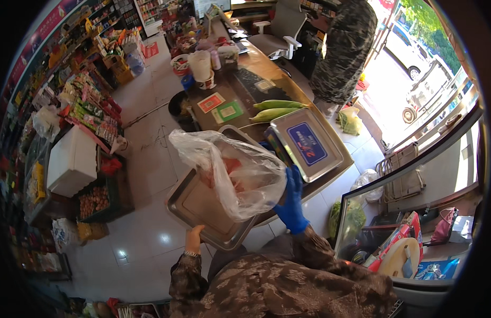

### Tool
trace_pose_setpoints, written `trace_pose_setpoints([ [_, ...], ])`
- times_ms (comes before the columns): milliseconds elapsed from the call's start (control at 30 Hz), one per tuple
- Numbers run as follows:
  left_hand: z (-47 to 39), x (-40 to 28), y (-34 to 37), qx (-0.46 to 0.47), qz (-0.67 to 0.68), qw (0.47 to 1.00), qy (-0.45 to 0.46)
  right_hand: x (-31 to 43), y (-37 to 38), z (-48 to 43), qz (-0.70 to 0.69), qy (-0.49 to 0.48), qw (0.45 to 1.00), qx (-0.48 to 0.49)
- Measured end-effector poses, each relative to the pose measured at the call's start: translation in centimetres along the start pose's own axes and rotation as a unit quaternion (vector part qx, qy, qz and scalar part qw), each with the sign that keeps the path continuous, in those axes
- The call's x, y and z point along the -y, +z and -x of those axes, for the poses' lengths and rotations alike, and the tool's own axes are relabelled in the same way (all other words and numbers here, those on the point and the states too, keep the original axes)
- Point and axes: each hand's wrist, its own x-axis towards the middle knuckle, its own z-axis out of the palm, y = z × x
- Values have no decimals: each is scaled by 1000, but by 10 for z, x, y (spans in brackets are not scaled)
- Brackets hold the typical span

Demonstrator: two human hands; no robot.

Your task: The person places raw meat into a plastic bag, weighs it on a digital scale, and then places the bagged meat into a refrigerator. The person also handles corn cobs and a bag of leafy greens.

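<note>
A rectangular metal tray (189,198) is tilted in front of my body, beside the counter. My bare left hand (193,240) grips its near left edge, thumb over the rim. On the tray sits a clear plastic bag (249,175) with something reddish inside, blurred by the film. My right hand (291,208), in a blue glove, lies along the bag's right side. Its fingers point up between the bag and a weighing scale (333,159); whether they grip the bag or tray is hidden. Husked-on corn ears (275,114) lie behind the scale.
The wooden counter (265,51) holds printed code cards (210,102), tubs (199,65) and a keyboard (241,47). A person in camouflage (345,51) stands beyond it. Left are a foam box (72,161) and a crate of eggs (94,202). A glass-topped cabinet (404,222) stands right.
</note>
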Motion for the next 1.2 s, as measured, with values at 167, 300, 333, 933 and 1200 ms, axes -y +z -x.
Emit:
trace_pose_setpoints([
  [167, 34, -52, -84, -107, -42, 991, 72, 64, 115, -63, -73, -129, 984, 96],
  [300, 18, -102, -102, -103, -24, 987, 119, 87, 187, -122, -137, -192, 962, 139],
  [333, 11, -109, -113, -122, -47, 985, 116, 96, 207, -139, -149, -177, 959, 167],
  [933, -202, -287, -194, -196, -149, 967, 72, 163, 541, -392, -309, -132, 825, 454],
  [1200, -311, -352, -255, -192, -140, 969, 70, 186, 619, -475, -232, -39, 868, 438],
])
